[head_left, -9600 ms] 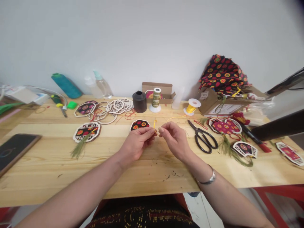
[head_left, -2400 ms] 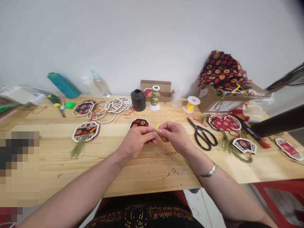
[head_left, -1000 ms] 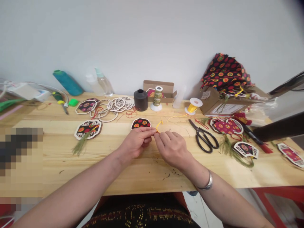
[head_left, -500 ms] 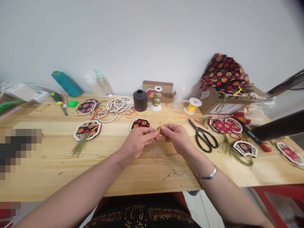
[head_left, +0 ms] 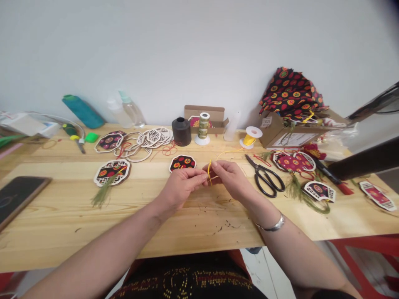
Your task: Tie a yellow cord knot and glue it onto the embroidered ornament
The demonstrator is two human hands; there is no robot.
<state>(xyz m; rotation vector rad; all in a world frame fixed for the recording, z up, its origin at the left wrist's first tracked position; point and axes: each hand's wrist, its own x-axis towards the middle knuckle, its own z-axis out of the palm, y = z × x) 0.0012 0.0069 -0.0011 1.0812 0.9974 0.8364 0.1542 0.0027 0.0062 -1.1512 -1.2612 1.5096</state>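
Observation:
Between my fingertips, above the middle of the table, is a yellow cord [head_left: 210, 172]. My left hand [head_left: 186, 182] pinches it from the left, thumb against forefinger. My right hand [head_left: 229, 176] closes on it from the right, with a silver bangle on that wrist. A strand of the cord runs back to a white spool of yellow cord [head_left: 250, 138]. Just behind my left hand lies a small black patterned fabric pendant [head_left: 183, 162] with a pale rim, its lower edge hidden by the hand. Black-handled scissors [head_left: 265, 176] rest right of my right hand.
A tasselled pendant [head_left: 112, 172] and several pale lattice frames [head_left: 152, 139] lie at left, with a phone [head_left: 21, 199] nearer. A black thread cone [head_left: 181, 132] stands behind. On the right are a cardboard box [head_left: 286, 135] with patterned cloth and a black post [head_left: 361, 162].
My fingers have shifted slightly apart on the yellow cord, which now stands more upright between them. The whole view has moved a little, so the table things appear slightly farther left.

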